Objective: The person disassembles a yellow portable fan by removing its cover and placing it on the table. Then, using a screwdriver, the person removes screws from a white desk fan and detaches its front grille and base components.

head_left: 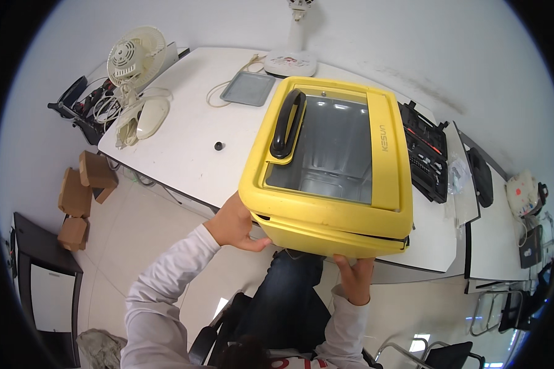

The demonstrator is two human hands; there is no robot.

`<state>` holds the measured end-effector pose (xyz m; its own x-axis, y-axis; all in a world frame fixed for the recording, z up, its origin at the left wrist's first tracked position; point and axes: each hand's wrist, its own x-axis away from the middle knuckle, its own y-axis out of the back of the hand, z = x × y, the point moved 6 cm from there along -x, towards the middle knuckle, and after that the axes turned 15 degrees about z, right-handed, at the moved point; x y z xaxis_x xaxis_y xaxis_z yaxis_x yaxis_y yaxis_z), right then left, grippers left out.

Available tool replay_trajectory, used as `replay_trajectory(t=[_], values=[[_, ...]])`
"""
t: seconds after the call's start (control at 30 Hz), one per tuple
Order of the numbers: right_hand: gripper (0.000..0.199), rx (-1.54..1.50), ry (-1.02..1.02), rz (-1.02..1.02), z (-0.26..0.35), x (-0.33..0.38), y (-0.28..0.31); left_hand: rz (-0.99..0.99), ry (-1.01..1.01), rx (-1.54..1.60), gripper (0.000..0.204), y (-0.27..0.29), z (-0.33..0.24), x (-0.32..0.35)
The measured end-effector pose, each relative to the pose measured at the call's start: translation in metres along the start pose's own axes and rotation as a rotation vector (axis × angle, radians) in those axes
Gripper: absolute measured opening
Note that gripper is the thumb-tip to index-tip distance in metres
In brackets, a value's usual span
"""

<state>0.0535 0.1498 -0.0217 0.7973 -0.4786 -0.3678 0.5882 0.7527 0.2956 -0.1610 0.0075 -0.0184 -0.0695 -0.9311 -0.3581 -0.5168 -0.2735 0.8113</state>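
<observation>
A boxy yellow toaster oven [388, 184] sits at the front of the white table, its glass door facing up. A black curved handle [287, 123] is fixed on the left side of the door, and bare metal walls show through the glass. My left hand [235, 224] grips the oven's near left corner, thumb along its near side and fingers partly hidden beneath. Against the lower near edge, right of the middle, my right hand [354, 278] holds the oven from below, its fingertips out of sight. A small black knob [218, 146] lies on the table left of the oven.
Behind the oven lie a grey tray [248, 88] and a white fan base [291, 63]. A cream desk fan [135, 58] is at the far left. An open black tool case [426, 150] lies close on the right. Cardboard boxes [75, 194] stand on the floor.
</observation>
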Motion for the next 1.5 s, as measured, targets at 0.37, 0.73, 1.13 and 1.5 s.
replay_trajectory(t=[0.37,0.73,1.13,1.5], values=[[0.058,0.104,0.014,0.105,-0.004,-0.003,0.002,-0.470,0.110,1.355,0.067,0.091,-0.021,-0.050],[0.081,0.164,0.211,0.106,0.027,-0.017,0.006,-0.361,0.274,1.263,0.050,0.112,-0.044,-0.073],[0.066,0.039,0.337,0.075,0.058,-0.045,0.005,-0.430,0.471,1.074,0.037,0.116,-0.048,-0.076],[0.064,0.055,0.288,0.030,0.068,-0.054,0.002,-0.474,0.582,1.084,0.032,0.121,-0.045,-0.077]])
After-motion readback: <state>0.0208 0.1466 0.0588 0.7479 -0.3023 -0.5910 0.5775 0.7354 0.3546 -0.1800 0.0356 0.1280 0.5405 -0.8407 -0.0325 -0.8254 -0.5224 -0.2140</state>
